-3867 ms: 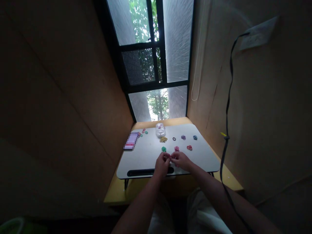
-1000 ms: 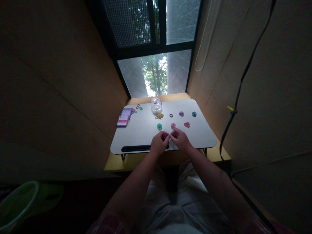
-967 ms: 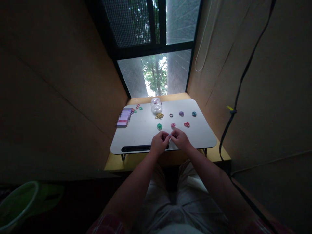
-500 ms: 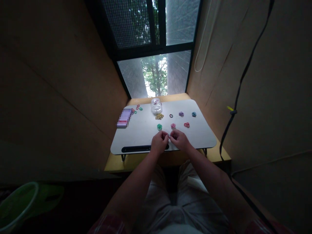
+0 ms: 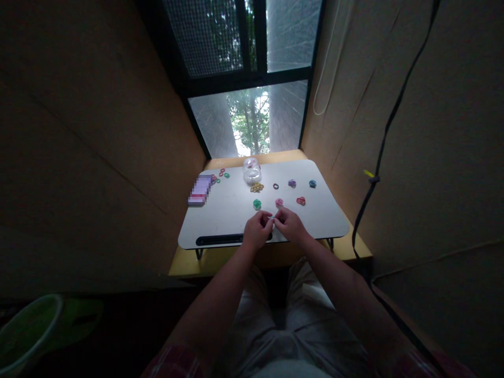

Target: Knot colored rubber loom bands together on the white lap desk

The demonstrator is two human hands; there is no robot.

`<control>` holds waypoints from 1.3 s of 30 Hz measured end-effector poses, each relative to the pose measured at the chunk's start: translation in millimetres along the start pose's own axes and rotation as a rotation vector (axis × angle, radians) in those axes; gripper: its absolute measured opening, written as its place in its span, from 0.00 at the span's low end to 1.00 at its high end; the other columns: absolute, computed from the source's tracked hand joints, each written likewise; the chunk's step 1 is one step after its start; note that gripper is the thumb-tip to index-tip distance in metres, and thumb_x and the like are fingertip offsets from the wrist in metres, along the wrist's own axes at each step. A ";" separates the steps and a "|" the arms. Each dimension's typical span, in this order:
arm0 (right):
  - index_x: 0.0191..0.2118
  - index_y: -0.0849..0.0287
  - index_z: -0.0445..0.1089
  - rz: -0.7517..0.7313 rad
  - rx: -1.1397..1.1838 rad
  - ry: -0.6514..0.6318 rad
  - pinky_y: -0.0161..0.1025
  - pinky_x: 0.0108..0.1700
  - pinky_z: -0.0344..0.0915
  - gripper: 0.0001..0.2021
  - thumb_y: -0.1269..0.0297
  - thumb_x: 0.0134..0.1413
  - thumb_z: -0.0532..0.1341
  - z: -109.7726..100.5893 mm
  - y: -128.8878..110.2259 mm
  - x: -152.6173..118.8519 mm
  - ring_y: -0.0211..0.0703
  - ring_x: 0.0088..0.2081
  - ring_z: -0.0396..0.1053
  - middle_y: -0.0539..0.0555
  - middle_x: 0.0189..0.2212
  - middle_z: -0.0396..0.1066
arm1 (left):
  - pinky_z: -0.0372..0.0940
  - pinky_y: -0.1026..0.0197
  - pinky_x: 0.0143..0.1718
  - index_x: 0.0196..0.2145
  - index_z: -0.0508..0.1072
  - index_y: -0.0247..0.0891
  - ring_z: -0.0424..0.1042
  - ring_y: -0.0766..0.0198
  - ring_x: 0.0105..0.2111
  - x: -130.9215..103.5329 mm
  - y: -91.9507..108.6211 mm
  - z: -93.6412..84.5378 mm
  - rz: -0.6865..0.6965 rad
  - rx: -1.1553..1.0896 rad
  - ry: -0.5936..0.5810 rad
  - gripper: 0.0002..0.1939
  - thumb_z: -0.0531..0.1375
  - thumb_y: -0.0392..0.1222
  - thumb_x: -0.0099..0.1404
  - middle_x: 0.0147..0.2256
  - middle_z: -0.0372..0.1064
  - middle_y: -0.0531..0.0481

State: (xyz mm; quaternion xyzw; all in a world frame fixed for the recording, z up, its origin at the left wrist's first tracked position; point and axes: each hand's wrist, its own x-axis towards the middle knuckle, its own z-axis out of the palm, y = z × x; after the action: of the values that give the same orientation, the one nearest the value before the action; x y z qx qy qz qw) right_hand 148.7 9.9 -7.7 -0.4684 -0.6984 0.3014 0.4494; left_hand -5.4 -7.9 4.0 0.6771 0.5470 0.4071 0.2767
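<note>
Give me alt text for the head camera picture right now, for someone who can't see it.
Close together over a white table, a person's left hand and right hand pinch a tiny pale thing, too small to identify. Beyond them lie colored rings, mostly in small clusters, and a clear container, with a window behind.

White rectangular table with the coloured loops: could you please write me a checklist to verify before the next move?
1. Left hand and right hand pinching a small pale object: ok.
2. Object's identity: cannot tell.
3. Round green loop pile apart from round pink loop pile: ok.
4. Clear plastic container on the white rectangular table: ok.
5. Long black slot uncovered: not ok, left hand partly hides it.
</note>
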 end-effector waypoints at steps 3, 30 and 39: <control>0.27 0.57 0.62 -0.002 -0.017 0.013 0.33 0.25 0.56 0.04 0.66 0.49 0.58 -0.2 -0.4 0.5 0.36 0.23 0.61 0.46 0.20 0.63 | 0.59 0.66 0.29 0.35 0.72 0.40 0.66 0.69 0.25 1.0 -0.9 1.1 -0.014 0.009 0.005 0.06 0.58 0.43 0.61 0.26 0.70 0.55; 0.26 0.59 0.70 -0.022 -0.053 -0.025 0.33 0.30 0.59 0.07 0.66 0.51 0.57 -0.7 -1.0 1.7 0.37 0.25 0.64 0.49 0.23 0.70 | 0.61 0.65 0.31 0.39 0.71 0.40 0.69 0.68 0.26 1.9 -3.0 1.7 -0.050 -0.070 0.017 0.09 0.56 0.46 0.64 0.27 0.71 0.54; 0.26 0.59 0.68 -0.010 -0.053 -0.021 0.33 0.27 0.57 0.07 0.65 0.52 0.59 -1.7 -7.3 0.8 0.36 0.24 0.62 0.48 0.21 0.67 | 0.58 0.66 0.30 0.32 0.68 0.39 0.66 0.69 0.26 2.5 1.3 -0.1 -0.032 -0.011 0.041 0.07 0.57 0.45 0.63 0.26 0.67 0.55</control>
State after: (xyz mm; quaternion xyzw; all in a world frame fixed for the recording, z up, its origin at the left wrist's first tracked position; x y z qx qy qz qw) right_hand 147.3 7.9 -0.6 -0.4733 -0.7133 0.2853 0.4310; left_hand -4.6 -5.8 5.8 0.6582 0.5610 0.4197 0.2756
